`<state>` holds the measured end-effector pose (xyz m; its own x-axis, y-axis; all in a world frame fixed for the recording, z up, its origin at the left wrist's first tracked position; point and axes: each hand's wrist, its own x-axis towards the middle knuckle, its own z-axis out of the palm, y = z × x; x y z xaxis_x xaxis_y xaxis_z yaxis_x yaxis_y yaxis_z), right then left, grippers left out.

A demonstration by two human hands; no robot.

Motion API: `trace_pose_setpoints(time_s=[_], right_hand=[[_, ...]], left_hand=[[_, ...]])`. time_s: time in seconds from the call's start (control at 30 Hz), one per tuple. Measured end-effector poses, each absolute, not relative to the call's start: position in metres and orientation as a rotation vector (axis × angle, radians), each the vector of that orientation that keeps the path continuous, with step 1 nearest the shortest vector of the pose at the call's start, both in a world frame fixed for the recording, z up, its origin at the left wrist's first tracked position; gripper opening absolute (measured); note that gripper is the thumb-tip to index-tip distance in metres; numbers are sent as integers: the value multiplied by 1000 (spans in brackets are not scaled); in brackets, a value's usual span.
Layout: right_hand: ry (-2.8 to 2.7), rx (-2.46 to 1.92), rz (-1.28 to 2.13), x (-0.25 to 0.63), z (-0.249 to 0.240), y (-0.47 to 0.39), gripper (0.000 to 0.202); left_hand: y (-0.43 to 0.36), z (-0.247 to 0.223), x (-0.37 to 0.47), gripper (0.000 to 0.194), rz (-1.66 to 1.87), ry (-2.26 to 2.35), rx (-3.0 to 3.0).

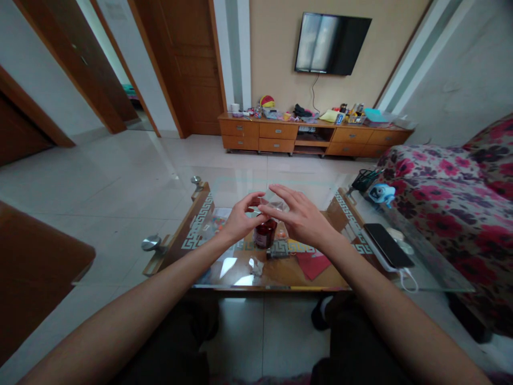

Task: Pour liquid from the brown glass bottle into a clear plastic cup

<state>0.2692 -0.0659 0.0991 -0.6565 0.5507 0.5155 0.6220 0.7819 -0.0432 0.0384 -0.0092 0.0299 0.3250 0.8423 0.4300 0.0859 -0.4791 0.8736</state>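
Observation:
A dark red jar (264,235) stands on the glass coffee table (240,278) in front of me. Just above it is a thin piece of clear plastic (278,206), which looks like film or a small bag. My left hand (244,216) comes in from the left, its thumb and fingers curled around the plastic's left edge. From the right, my right hand (302,216) reaches over with fingers bent, holding the plastic's other side. The jar's top is hidden behind the hands and the plastic. A small crumpled clear wrapper (255,266) lies nearer to me on the glass.
A black phone (388,245) with a white cable lies at the table's right, near a blue-and-white object (382,193) and a black mesh holder (364,180). A red sheet (313,264) shows through the glass. The flowered sofa (441,214) borders the right side.

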Motion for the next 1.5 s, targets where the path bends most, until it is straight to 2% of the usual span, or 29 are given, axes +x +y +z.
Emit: trace_pose_setpoints(time_s=[0.17, 0.47, 1.0, 1.5], right_hand=[[-2217, -919, 54, 277, 100, -66, 91], [-1874, -1036, 711, 284, 63, -42, 72], [-1737, -990, 868, 278, 60, -44, 72], [-1752, -1016, 809, 273, 64, -46, 72]], left_hand=[[-12, 32, 38, 58, 1228, 862, 1796], [-11, 24, 39, 62, 1201, 818, 1694], [-13, 24, 39, 63, 1156, 693, 1593], [-14, 22, 37, 66, 1153, 656, 1567]])
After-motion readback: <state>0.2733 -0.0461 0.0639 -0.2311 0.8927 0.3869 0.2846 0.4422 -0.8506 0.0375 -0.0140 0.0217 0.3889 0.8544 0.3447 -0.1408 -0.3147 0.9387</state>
